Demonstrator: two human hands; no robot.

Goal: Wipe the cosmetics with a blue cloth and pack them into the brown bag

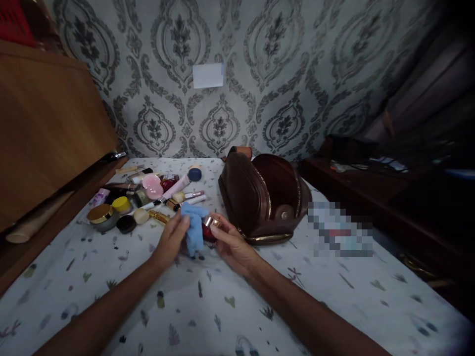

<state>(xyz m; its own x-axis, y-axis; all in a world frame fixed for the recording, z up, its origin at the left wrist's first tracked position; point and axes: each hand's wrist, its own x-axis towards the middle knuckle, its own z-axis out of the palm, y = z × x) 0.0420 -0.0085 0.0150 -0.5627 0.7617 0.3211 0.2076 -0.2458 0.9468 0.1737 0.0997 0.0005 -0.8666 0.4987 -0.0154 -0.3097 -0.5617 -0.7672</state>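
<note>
My left hand (174, 236) is closed on a light blue cloth (193, 228), which hangs down from the fingers. My right hand (232, 242) grips a small dark red bottle (208, 233) with a shiny metallic cap, probably perfume. The cloth lies against the bottle's left side and hides part of it. Just right of my hands stands a brown leather bag (243, 200), its zipped top open. To the left is a spread of cosmetics: a pink round compact (152, 186), a yellow-lidded jar (121, 204), a gold tube (159, 216) and a pale pink squeeze tube (176, 188).
A patterned white sheet (208, 306) covers the surface. A large gold-lidded jar (101, 214) and a dark blue-lidded jar (195, 173) sit among the cosmetics. Wooden furniture (52, 118) borders the left. A blurred-out item (341, 230) lies right of the bag.
</note>
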